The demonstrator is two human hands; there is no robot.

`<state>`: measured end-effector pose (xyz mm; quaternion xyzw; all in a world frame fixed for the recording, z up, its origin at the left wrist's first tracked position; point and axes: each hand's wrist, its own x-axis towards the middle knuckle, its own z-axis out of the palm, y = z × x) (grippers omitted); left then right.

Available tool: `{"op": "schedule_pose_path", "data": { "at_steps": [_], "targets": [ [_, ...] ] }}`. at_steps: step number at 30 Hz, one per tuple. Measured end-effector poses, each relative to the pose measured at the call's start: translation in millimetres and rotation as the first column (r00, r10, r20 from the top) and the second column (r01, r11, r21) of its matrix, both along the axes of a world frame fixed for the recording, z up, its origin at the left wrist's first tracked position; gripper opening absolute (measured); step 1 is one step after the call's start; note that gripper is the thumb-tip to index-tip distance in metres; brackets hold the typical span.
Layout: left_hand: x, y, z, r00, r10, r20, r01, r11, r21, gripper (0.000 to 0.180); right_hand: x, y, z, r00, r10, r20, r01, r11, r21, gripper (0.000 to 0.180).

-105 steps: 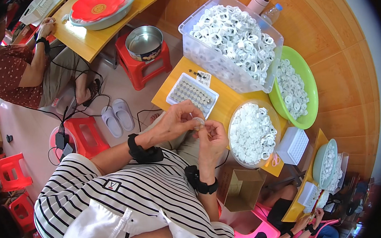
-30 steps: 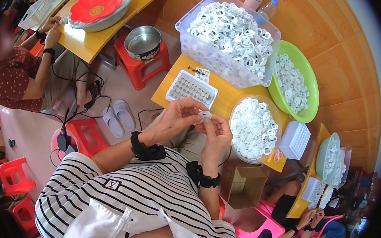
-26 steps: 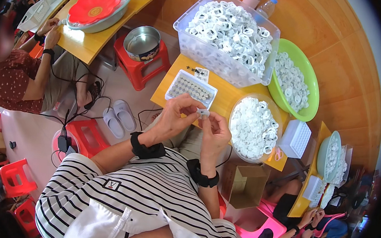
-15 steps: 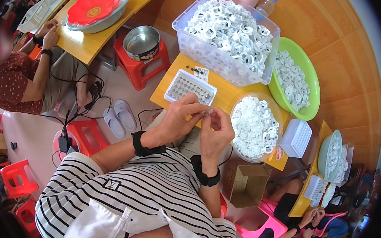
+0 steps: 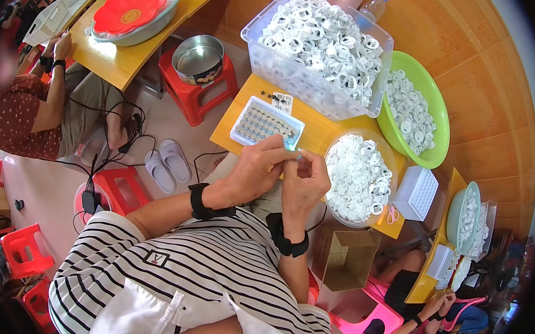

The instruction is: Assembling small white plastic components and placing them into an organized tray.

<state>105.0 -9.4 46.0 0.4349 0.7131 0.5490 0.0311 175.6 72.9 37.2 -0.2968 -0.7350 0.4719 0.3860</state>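
Pinching a small white plastic ring (image 5: 297, 157) between both hands, left hand (image 5: 255, 171) and right hand (image 5: 303, 182) meet above the yellow wooden tabletop (image 5: 247, 115). It is better to keep the fingertips close and steady, near the small white tray of grey round pieces (image 5: 266, 124).

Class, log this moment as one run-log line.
left hand: pinching small part | right hand: meeting it at fingertips | below: tray | right: bowl of white rings
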Motion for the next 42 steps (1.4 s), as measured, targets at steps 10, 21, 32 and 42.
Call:
{"op": "schedule_pose_path", "data": {
  "at_steps": [10,21,32,42],
  "targets": [
    [-6.1,2.9,-6.9,0.994,0.021,0.11,-0.021,1.0,-0.003,0.025,-1.0,1.2,0.1,0.999,0.013,-0.046,-0.016,0.999,-0.052,0.016],
    [-24.1,-8.3,10.6,0.875,-0.2,0.44,0.159,0.979,0.129,0.017,10.7,-7.8,13.7,0.987,0.083,-0.137,-0.101,0.986,-0.129,0.013],
    [-23.7,-1.2,-3.3,0.912,-0.146,0.384,0.064,0.974,0.219,0.013,7.7,-13.4,22.8,0.997,0.06,-0.053,-0.047,0.973,0.228,0.017],
    [-44.5,-21.8,3.9,0.785,-0.123,0.607,0.054,0.99,0.13,0.024,23.8,36.6,15.3,0.983,0.183,0.024,-0.171,0.954,-0.248,0.01]
  ]
}}
